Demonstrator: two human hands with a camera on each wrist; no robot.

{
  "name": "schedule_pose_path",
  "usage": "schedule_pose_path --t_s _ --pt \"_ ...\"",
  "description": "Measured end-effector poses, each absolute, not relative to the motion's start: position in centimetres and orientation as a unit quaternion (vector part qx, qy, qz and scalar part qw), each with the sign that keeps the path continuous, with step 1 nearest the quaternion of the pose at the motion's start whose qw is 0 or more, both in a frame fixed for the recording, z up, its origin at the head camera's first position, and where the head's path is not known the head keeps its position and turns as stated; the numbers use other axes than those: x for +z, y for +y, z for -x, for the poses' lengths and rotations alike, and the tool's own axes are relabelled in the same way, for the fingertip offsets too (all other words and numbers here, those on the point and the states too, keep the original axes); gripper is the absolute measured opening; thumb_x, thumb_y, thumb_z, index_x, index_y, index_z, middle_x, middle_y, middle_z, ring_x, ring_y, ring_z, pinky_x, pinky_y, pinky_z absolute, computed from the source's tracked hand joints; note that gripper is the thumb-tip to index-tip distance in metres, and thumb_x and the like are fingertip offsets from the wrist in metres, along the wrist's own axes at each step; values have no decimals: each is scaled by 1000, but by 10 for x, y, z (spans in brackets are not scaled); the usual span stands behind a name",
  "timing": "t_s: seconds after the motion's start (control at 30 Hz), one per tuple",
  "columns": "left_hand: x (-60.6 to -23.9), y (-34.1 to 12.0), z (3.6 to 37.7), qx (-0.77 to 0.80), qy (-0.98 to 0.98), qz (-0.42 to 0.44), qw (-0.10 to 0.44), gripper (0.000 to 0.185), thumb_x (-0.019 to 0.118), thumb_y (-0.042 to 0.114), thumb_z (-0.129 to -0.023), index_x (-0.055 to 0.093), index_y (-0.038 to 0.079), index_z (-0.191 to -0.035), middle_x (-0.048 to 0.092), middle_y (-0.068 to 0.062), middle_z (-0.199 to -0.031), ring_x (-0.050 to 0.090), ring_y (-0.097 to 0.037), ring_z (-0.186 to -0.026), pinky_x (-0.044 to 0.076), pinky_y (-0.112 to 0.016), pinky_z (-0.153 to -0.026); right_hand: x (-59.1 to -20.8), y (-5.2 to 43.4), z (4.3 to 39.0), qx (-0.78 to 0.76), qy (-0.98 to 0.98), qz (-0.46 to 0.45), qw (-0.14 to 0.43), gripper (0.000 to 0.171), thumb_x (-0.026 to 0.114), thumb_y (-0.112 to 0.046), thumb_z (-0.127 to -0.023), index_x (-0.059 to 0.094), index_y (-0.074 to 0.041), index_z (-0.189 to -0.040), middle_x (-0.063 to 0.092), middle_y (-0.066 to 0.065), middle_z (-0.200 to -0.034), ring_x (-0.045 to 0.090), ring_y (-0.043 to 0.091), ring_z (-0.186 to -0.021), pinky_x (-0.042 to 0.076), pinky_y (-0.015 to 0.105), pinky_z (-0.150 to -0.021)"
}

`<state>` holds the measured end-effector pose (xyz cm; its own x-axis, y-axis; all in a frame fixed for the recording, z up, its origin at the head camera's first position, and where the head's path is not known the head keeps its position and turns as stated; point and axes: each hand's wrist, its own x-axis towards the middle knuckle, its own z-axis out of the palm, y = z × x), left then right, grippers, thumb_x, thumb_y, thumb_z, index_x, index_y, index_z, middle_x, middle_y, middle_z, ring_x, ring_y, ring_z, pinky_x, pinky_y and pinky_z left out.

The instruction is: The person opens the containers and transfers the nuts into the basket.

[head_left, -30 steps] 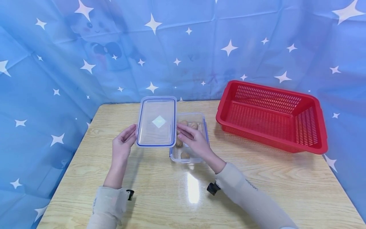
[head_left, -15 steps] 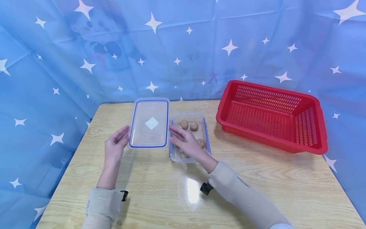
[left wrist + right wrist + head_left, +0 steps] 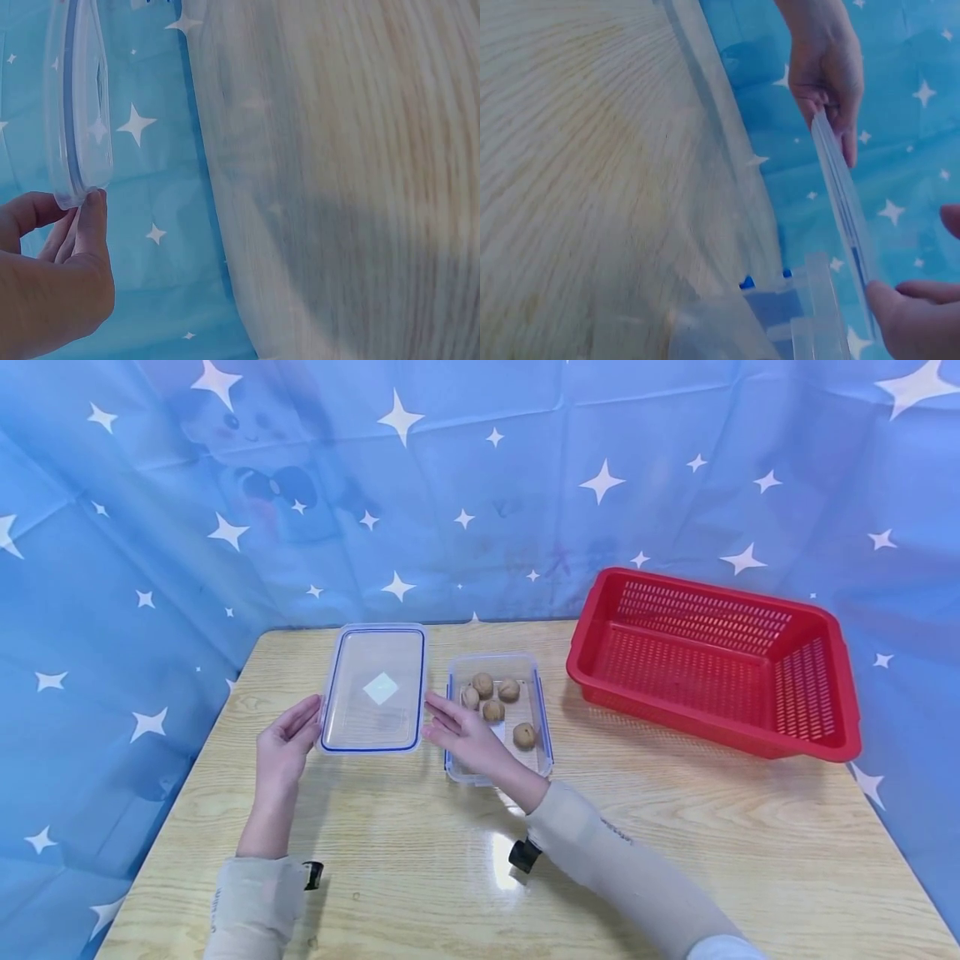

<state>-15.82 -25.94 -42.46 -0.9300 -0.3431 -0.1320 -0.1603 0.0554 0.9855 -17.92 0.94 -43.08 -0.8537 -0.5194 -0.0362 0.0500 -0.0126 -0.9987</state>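
A clear lid [image 3: 378,718] with a blue seal line and a pale diamond label is held above the table, left of a clear container [image 3: 546,739]. At its left edge, my left hand [image 3: 283,745] pinches it between thumb and fingers. My right hand [image 3: 474,742] holds the opposite edge, its forearm passing over the container's front corner. Inside the uncovered container lie several walnuts [image 3: 493,711]; the right hand hides part of its lower left. The left wrist view shows the lid [image 3: 79,112] edge-on above the left fingers. Both hands meet the lid [image 3: 840,199] in the right wrist view.
A red perforated plastic basket [image 3: 697,739] stands at the right of the wooden table [image 3: 405,877]. Behind and to the left hangs a blue curtain [image 3: 322,460] with white stars. Black wrist cameras sit under both sleeves.
Both hands have carried the lid left and slightly toward me, off from above the container. More of the container and its walnuts now shows. The basket has stayed put.
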Motion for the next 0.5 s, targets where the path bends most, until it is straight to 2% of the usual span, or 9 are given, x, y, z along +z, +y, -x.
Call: schedule_pose_path --t_s 0.3,0.5 --pt "-428 -270 155 -659 -726 -188 55 47 49 -9 -97 49 -2 -144 47 -22 -147 65 15 -97 52 -8 -94 -436 -3 170 -689 664 175 233 69 54 -6 -100 16 4 -157 17 19 -166 20 30 -154 23 39 -128" --pt "-433 -278 154 -651 -732 -196 47 47 51 -7 -97 49 -1 -144 51 -16 -142 64 16 -94 53 -8 -93 -440 -11 165 -667 677 185 250 78 58 -11 -99 8 -1 -159 12 18 -167 19 32 -154 22 39 -128"
